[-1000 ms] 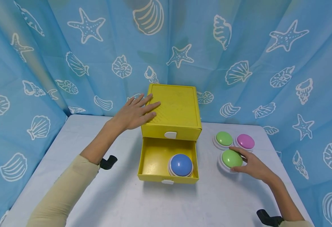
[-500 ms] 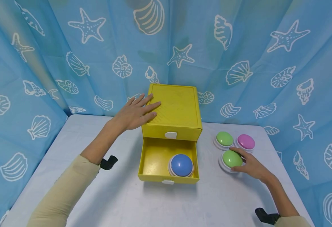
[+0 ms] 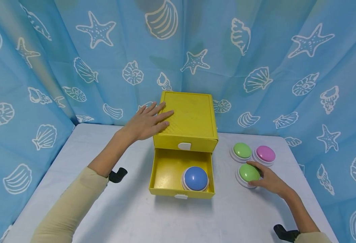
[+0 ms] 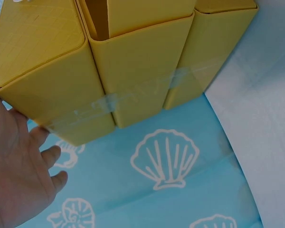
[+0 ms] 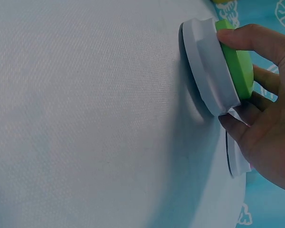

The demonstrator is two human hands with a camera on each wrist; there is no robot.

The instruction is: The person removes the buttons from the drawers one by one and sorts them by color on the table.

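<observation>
My right hand (image 3: 270, 180) holds a green dome push button (image 3: 249, 172) with a white base, thumb on one side and fingers on the other. In the right wrist view the thumb presses the edge of the green dome (image 5: 237, 66), and the base is at or just over the table. My left hand (image 3: 144, 123) lies with spread fingers on the left top edge of a yellow drawer cabinet (image 3: 190, 114). The cabinet's lower drawer (image 3: 166, 172) is pulled out, with a blue push button (image 3: 196, 178) in its right front corner.
Behind the held button stand another green push button (image 3: 242, 150) and a pink one (image 3: 265, 154). The upper drawer front (image 3: 169, 143) is closed. White cloth covers the table (image 3: 129, 209), and a blue shell-print curtain (image 3: 214, 64) hangs behind and at the sides.
The held green button has come down slightly toward the table, with my right hand still around it. My left hand stays on the cabinet. The head view has shifted a little.
</observation>
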